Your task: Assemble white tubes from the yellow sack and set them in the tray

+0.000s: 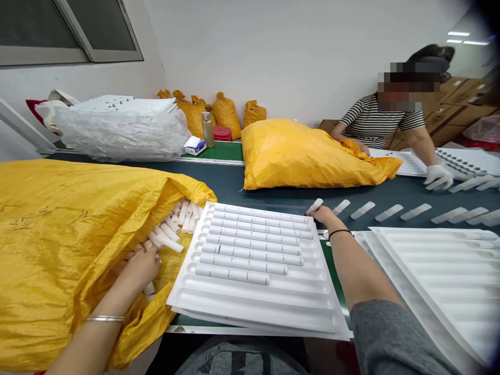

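My left hand [141, 268] reaches into the open mouth of a big yellow woven sack [58, 245], its fingers curled among several loose white tubes [172, 229]. What it grips is hidden. My right hand [322, 213] stretches past the far right corner of a white moulded tray [250, 299] and pinches one white tube [314, 205] over the dark conveyor belt [226, 182]. The tray's upper grooves hold rows of white tubes [250, 245]; its nearer grooves are bare.
A line of single white tubes [390, 212] lies on the belt to the right. More white trays [441, 276] are stacked at right. A second yellow sack [304, 153] lies across the belt. A person in a striped shirt with a white glove [438, 177] handles trays opposite.
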Available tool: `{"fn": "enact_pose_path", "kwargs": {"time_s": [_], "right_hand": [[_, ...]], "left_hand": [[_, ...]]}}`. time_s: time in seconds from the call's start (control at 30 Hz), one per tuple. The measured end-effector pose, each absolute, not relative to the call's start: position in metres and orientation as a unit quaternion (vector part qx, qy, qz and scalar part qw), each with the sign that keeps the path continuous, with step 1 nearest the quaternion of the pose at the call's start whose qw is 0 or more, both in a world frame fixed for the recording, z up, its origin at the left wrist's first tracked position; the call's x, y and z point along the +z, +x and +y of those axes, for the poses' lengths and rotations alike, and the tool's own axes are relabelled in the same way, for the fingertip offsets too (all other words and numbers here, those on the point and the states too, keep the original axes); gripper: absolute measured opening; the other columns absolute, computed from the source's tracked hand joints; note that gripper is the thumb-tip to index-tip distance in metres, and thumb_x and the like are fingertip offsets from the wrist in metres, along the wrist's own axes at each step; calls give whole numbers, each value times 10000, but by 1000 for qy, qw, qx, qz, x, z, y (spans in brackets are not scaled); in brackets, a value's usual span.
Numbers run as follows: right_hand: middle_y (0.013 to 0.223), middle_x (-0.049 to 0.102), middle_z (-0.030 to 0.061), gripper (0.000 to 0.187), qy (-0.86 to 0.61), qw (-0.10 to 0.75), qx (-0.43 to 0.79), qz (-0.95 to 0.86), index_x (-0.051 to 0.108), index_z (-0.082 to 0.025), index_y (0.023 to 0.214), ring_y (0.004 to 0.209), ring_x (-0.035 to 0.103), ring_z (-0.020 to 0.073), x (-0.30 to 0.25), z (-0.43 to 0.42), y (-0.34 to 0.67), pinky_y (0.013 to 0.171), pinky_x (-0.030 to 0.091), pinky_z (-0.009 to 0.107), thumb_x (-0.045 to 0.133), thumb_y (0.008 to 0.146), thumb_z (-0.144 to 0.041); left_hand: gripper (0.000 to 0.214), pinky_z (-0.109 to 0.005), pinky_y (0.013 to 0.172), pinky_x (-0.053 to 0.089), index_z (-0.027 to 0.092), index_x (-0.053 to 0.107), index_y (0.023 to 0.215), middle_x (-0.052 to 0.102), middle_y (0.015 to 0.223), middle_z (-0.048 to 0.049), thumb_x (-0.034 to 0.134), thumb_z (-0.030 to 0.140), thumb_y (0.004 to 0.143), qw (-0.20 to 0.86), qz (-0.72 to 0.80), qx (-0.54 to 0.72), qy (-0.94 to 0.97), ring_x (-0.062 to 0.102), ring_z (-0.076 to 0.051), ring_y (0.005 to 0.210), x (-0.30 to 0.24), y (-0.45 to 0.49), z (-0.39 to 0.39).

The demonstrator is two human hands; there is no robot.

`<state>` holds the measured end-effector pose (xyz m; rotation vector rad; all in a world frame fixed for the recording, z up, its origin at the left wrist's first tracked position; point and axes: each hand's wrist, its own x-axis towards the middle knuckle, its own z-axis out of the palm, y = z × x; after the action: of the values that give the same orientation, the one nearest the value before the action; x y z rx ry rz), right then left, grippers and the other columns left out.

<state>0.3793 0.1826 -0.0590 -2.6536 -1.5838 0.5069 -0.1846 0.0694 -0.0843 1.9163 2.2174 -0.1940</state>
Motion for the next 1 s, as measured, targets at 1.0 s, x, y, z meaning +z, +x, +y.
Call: {"fn": "enact_pose_path", "kwargs": {"time_s": [1.0], "right_hand": [[1002,648,78,272,-576,347,200,-712,564,-194,1088,686,578,149,-35,-9,246,610,499,264,524,889,-375]], "left_hand": [[362,-364,1010,385,175,581,1126,611,1191,-102,394,106,824,89,649,145,742,532,-244,1141,-62,-143,32]]}}
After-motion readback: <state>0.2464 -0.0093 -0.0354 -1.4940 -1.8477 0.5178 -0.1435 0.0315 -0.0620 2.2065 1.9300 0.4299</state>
